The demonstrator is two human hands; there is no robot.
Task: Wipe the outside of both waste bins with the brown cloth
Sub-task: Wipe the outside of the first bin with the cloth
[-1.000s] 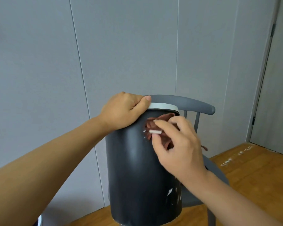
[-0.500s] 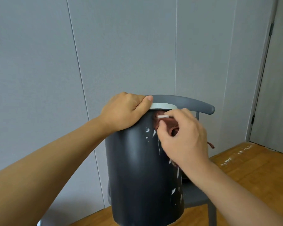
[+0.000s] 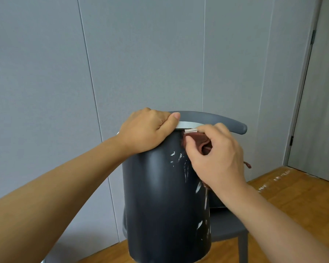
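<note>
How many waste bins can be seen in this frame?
1: a dark grey waste bin at centre, its rim gripped by the left hand, in front of a grey chair. A second bin may be out of view.

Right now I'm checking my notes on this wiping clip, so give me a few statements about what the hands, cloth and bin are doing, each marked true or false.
1. The left hand grips the rim of the dark grey bin. True.
2. The right hand holds a blue sponge. False: it holds the brown cloth.
3. The cloth is pressed near the bottom of the bin. False: it sits high on the wall, just under the pale rim band.
4. White smears show on the bin's side. True.
5. A grey chair stands behind the bin. True.
6. The floor is white tile. False: it is brown wood.
</note>
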